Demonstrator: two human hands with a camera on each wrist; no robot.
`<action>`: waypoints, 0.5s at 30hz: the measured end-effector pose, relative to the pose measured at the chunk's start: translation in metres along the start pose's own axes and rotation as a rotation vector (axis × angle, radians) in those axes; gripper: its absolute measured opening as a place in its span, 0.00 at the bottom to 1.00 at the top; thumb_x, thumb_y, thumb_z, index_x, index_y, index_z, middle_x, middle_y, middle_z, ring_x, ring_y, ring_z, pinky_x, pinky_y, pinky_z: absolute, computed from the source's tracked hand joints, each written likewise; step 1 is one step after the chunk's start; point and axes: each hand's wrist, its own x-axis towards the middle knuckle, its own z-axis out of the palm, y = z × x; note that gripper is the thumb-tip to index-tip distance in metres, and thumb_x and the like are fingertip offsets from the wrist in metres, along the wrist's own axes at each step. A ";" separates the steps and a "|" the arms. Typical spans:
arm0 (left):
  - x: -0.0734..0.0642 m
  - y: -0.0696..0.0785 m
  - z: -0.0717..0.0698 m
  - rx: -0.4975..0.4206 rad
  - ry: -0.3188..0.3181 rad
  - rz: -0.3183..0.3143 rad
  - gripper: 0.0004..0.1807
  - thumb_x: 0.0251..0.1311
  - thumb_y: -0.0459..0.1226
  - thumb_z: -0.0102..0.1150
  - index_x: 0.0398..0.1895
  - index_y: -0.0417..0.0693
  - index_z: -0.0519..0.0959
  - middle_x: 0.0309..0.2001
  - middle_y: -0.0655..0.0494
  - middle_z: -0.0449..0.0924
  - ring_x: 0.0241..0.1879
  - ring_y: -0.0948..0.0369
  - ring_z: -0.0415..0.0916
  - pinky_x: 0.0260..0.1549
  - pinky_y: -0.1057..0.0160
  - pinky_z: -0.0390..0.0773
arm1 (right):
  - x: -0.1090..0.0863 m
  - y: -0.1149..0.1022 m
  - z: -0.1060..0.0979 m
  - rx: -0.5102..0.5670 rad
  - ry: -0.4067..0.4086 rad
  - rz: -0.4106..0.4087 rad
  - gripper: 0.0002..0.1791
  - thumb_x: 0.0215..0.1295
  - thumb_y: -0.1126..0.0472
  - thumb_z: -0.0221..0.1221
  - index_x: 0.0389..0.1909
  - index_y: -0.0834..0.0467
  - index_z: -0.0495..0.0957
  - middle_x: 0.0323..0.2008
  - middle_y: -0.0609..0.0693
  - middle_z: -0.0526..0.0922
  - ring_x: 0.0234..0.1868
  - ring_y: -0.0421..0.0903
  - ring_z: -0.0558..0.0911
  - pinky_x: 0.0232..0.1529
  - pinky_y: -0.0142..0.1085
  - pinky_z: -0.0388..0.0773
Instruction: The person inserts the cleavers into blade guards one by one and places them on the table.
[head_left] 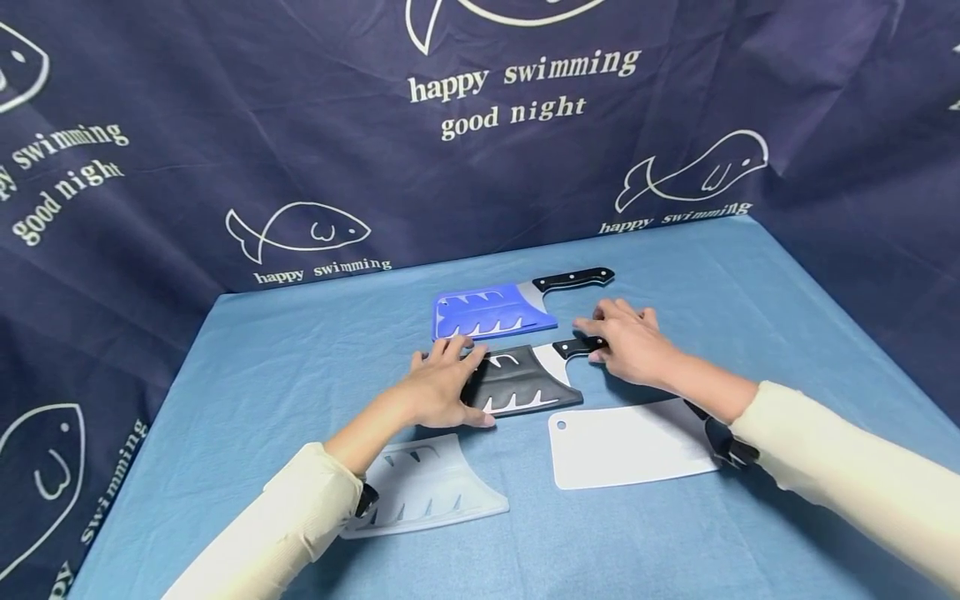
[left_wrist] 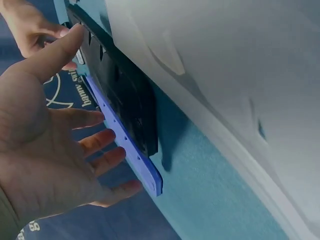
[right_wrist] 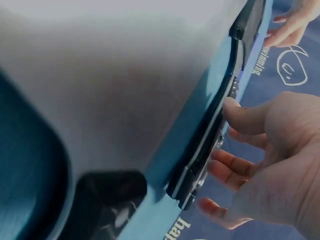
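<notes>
A cleaver in a black blade cover [head_left: 517, 385] lies in the middle of the table, its black handle [head_left: 573, 347] pointing right. My left hand [head_left: 442, 385] is spread over the left end of that cover, thumb near the front edge and fingers toward the back. At the handle's end is my right hand [head_left: 633, 342], fingers loosely bent and apart. In the right wrist view its thumb [right_wrist: 245, 117] is close to the handle; I cannot tell whether it touches. Behind lies a second cleaver in a blue cover [head_left: 491, 310], with a black handle [head_left: 573, 279].
A bare cleaver blade [head_left: 630, 446] lies front right, its handle partly hidden under my right forearm. An empty translucent whitish blade cover [head_left: 435, 487] lies front left, partly under my left wrist. Dark blue printed cloth [head_left: 517, 175] stands behind the blue-covered table [head_left: 300, 333].
</notes>
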 end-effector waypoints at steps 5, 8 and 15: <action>-0.014 -0.004 0.005 -0.025 0.102 0.087 0.52 0.50 0.60 0.66 0.75 0.52 0.55 0.71 0.46 0.52 0.69 0.49 0.50 0.57 0.40 0.58 | -0.012 0.003 -0.011 -0.006 0.026 -0.009 0.28 0.58 0.63 0.66 0.61 0.59 0.75 0.49 0.56 0.73 0.51 0.55 0.68 0.45 0.55 0.58; -0.022 -0.007 0.012 -0.060 0.172 0.128 0.49 0.51 0.58 0.66 0.74 0.53 0.57 0.71 0.47 0.52 0.69 0.50 0.51 0.57 0.42 0.58 | -0.021 0.006 -0.017 -0.013 0.043 -0.009 0.28 0.58 0.63 0.66 0.61 0.59 0.75 0.49 0.57 0.73 0.50 0.55 0.68 0.46 0.57 0.57; -0.036 -0.011 0.021 -0.100 0.328 0.221 0.43 0.53 0.52 0.67 0.72 0.55 0.61 0.68 0.55 0.57 0.65 0.57 0.55 0.56 0.51 0.59 | -0.039 0.013 -0.025 -0.036 0.055 0.004 0.30 0.57 0.62 0.67 0.62 0.61 0.74 0.52 0.59 0.73 0.52 0.56 0.67 0.50 0.62 0.52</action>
